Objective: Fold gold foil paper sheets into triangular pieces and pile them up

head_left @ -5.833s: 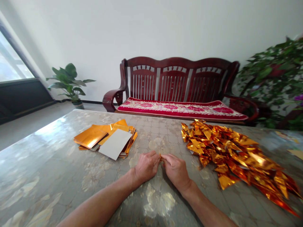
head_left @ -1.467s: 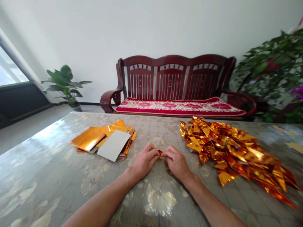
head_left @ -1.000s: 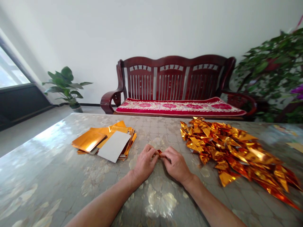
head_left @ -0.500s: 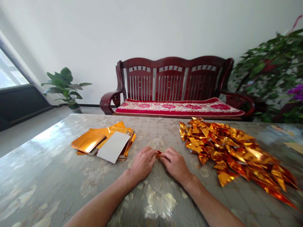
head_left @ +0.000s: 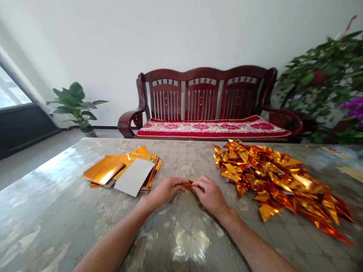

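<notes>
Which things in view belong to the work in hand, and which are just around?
Likely part of the work:
left hand and right hand, pinching a small gold paper piece
stack of sheets
pile of folded gold paper

Apparently just around:
bench
red seat mat
potted plant
purple flowers

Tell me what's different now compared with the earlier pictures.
The left hand has shifted left, away from the right hand, its fingers straighter; more of the gold foil piece shows between the hands. Both hold it, as before. The paper stack and the pile of folded foil stayed put.
</notes>
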A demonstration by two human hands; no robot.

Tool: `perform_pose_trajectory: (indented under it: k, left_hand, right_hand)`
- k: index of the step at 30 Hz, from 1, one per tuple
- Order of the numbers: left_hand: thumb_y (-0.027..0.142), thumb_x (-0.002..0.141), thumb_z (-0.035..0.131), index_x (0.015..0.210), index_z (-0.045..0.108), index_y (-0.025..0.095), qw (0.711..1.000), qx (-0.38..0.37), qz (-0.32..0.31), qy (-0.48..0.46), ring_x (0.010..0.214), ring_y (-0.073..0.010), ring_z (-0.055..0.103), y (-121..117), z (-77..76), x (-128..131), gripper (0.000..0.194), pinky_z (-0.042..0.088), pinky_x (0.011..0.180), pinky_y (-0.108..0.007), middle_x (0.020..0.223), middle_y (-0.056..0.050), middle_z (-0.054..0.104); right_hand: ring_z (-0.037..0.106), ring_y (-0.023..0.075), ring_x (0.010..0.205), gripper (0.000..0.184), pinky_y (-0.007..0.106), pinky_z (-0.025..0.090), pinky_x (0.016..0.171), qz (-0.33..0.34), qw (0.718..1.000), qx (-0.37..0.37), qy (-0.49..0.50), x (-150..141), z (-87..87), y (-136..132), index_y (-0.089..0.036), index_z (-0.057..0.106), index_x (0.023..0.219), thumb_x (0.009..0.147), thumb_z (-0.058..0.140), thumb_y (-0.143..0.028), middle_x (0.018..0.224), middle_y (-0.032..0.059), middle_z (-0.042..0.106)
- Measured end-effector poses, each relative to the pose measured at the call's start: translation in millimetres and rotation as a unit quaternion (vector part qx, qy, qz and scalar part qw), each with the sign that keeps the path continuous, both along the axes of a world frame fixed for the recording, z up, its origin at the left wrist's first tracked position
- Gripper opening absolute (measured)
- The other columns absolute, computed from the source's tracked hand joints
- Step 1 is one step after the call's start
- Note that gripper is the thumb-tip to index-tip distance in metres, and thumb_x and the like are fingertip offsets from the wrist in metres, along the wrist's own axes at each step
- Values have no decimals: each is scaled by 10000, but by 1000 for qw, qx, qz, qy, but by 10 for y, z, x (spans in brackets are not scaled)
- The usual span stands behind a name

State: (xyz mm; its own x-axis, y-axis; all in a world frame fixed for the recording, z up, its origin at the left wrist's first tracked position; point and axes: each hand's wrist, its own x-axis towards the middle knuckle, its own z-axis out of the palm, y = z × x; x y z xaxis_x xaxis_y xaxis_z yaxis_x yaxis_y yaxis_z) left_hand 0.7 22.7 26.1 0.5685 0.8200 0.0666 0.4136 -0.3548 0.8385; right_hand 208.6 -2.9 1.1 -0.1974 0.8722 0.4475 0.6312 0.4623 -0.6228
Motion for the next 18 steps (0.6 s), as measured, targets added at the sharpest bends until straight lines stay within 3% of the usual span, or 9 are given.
perform_pose_trajectory:
  k: [5,12,18]
  left_hand:
    - [262,897,507,988,756,195,999,33,31,16,712,-137,634,-34,-25,28,273,451,661,-203,816,8,746]
    - [218,887,538,967,759,250,992,81,96,-14,775,-136,671,-111,-204,104,237,473,733,-202,865,28,765]
    - [240,912,528,960,748,256,989,89,120,-13,829,-140,687,-144,-247,138,225,482,785,-210,921,25,770]
  right_hand:
    - [616,147,776,143,244,463,722,5,1000,9,0,-9,3,-11,-229,738,847,877,612,-168,802,12,629]
    - [620,152,812,169,252,477,752,42,999,22,-6,12,18,-31,-236,738,928,890,590,-163,845,23,636]
    - [625,154,834,179,257,490,764,75,996,41,-9,29,22,-40,-243,733,973,888,595,-168,876,29,643]
